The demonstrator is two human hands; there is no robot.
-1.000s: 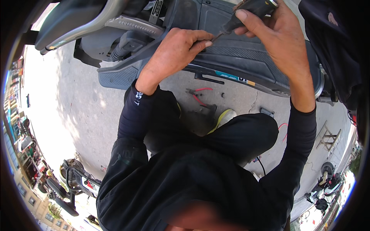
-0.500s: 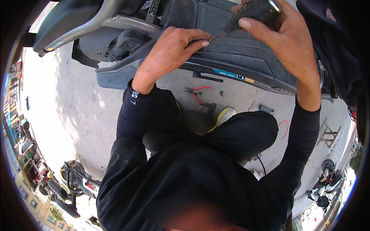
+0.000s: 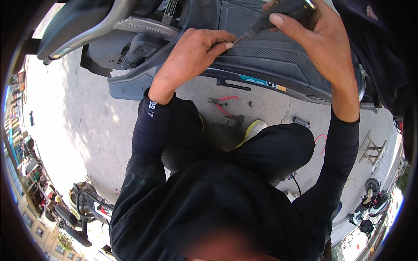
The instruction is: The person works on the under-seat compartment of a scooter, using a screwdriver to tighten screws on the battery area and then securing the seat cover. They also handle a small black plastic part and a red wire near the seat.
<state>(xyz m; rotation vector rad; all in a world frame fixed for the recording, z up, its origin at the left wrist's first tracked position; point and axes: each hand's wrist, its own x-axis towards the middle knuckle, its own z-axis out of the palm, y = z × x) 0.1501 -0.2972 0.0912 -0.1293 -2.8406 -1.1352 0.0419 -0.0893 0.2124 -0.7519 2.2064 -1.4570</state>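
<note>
My right hand grips a screwdriver by its thick black handle, with the thumb stretched along it. The metal shaft slants down to the left and ends at the fingertips of my left hand. Thumb and index finger of that left hand are pinched together at the tip; whatever lies between them is too small and covered to make out. Both hands are over the grey ribbed footboard of a scooter, the left one near its seat side.
The scooter's seat and a black shock absorber are at the upper left. Red-handled pliers lie on the concrete below the footboard, close to my shoe. A small folding stool and parked two-wheelers stand farther off.
The screwdriver has tilted slightly and shifted a little up and left, and more of its metal shaft shows. My left hand has moved slightly left, still pinched.
</note>
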